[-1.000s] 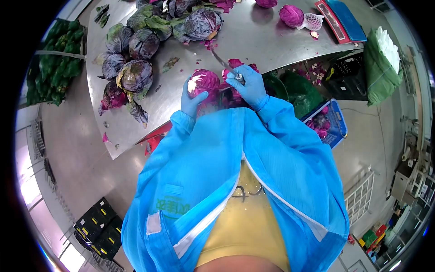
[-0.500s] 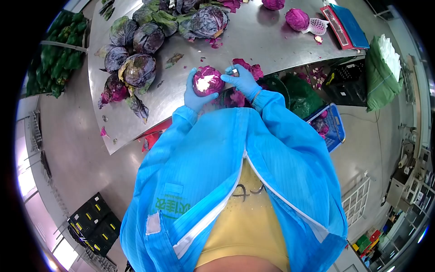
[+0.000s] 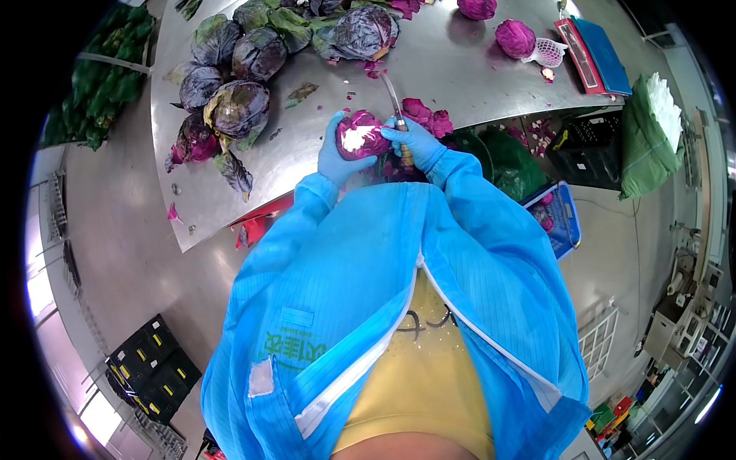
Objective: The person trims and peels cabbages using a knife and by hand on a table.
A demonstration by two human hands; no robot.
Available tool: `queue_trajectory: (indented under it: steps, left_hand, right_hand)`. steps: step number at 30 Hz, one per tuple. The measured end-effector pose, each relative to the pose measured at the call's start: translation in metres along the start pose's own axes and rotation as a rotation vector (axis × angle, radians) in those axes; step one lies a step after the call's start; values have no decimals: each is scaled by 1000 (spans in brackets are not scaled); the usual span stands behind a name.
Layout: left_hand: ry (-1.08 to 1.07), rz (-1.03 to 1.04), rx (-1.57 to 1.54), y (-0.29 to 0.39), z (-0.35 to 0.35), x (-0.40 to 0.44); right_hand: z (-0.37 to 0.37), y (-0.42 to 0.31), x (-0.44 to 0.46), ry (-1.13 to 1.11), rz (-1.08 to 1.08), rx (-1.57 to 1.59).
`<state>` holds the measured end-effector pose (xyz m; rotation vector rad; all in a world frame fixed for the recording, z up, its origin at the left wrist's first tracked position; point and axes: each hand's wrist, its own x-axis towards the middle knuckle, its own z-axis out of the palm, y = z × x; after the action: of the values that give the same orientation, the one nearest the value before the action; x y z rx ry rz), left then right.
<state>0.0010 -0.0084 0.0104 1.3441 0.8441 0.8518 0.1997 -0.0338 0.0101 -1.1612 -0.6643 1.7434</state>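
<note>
A trimmed red cabbage (image 3: 363,136), purple with a white cut patch, rests in my gloved left hand (image 3: 334,153), whose fingers wrap around its left side and underside. My gloved right hand (image 3: 416,144) grips a knife (image 3: 394,96) by its wooden handle. The curved blade points up and away over the table, and my right fingertips are close to the cabbage's right side. Loose purple leaves (image 3: 429,116) lie just beyond the right hand on the table edge.
Several untrimmed cabbages (image 3: 238,111) cover the left of the metal table (image 3: 330,92). Peeled cabbages (image 3: 515,38) sit at the back right near a white foam net (image 3: 547,52) and a blue folder (image 3: 602,55). A blue crate (image 3: 565,218) and black crate (image 3: 586,149) stand at right.
My right hand has turned, so the knife blade now shows upright, pointing away from me. The cabbage stays in my left hand, slightly rotated. The whole view has shifted a little.
</note>
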Motion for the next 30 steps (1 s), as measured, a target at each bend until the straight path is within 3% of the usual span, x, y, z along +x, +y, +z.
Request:
queue_trajectory:
  steps: [3, 5, 6, 8, 11, 13, 16, 18, 19, 20, 22, 30]
  left_hand:
    - [-16, -9, 28, 5, 3, -1]
    - [-4, -4, 47, 7, 5, 0]
    - [28, -11, 159, 8, 5, 1]
    - [54, -16, 272, 11, 7, 3]
    - [99, -46, 357, 16, 13, 4]
    - [152, -116, 218, 17, 16, 6]
    - [158, -117, 300, 17, 14, 7]
    - [164, -106, 324, 14, 13, 7]
    - [168, -97, 349, 14, 14, 7]
    - [168, -95, 349, 15, 14, 6]
    - [146, -92, 356, 20, 15, 6]
    - [132, -36, 373, 12, 17, 4]
  right_hand:
    - [-5, 9, 5, -38, -1, 45]
    - [0, 14, 8, 188, -224, -194]
    - [2, 13, 8, 189, -224, -193]
    - [6, 10, 5, 383, -461, -616]
    - [28, -17, -26, 388, -426, -667]
    - [34, -23, -43, 343, -444, -535]
    - [17, -28, -48, 338, -437, -203]
    - [-24, -24, -40, 412, -384, -685]
    - [-31, -20, -38, 586, -343, -1122]
    - [-32, -13, -31, 587, -344, -1122]
    - [-22, 3, -12, 391, -315, -589]
    - [18, -24, 16, 227, 58, 6]
